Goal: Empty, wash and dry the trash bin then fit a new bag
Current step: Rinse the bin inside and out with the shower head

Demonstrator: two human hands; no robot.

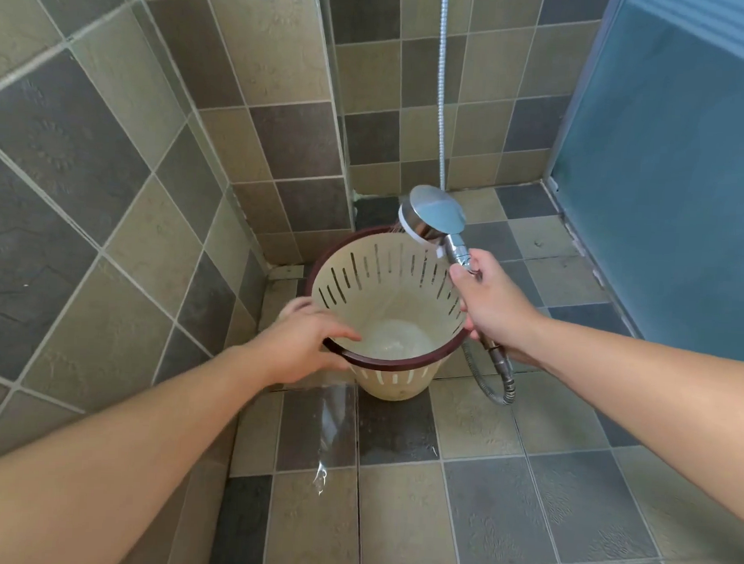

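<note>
A cream slotted trash bin [386,299] with a dark red rim stands tilted toward me on the tiled shower floor, with water pooled in its bottom. My left hand [303,347] grips the near left rim, thumb inside. My right hand [492,308] holds the handle of a chrome shower head [433,214], which points down into the bin from its far right side and sprays water.
The metal hose [492,374] loops down behind the bin's right side and rises along the back wall [442,114]. Tiled walls close in on the left and back. A frosted blue glass door [673,167] stands at right. Water runs over the floor tiles [325,441] in front.
</note>
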